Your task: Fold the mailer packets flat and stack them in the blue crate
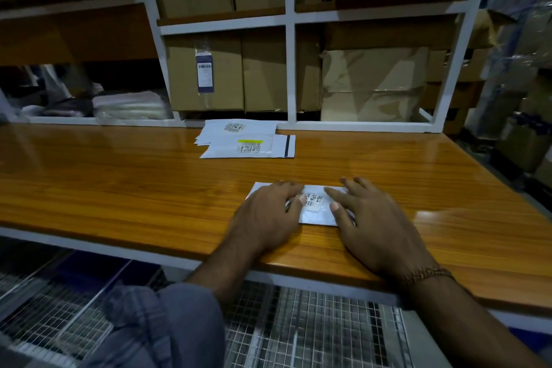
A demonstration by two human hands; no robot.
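A white mailer packet (313, 206) with a barcode label lies on the wooden table (119, 182) near its front edge. My left hand (265, 215) presses flat on the packet's left part. My right hand (373, 218) presses on its right part with straight fingers. Both hands cover most of the packet. Farther back on the table lies a small pile of white mailer packets (248, 142), fanned out, with barcode labels up. A dark blue surface (89, 269) shows below the table edge at the left; I cannot tell if it is the crate.
White shelving (289, 69) behind the table holds cardboard boxes (209, 72) and folded plastic-wrapped goods (128, 104). A wire mesh rack (313, 323) sits under the table front. More boxes stand at the right (522, 143).
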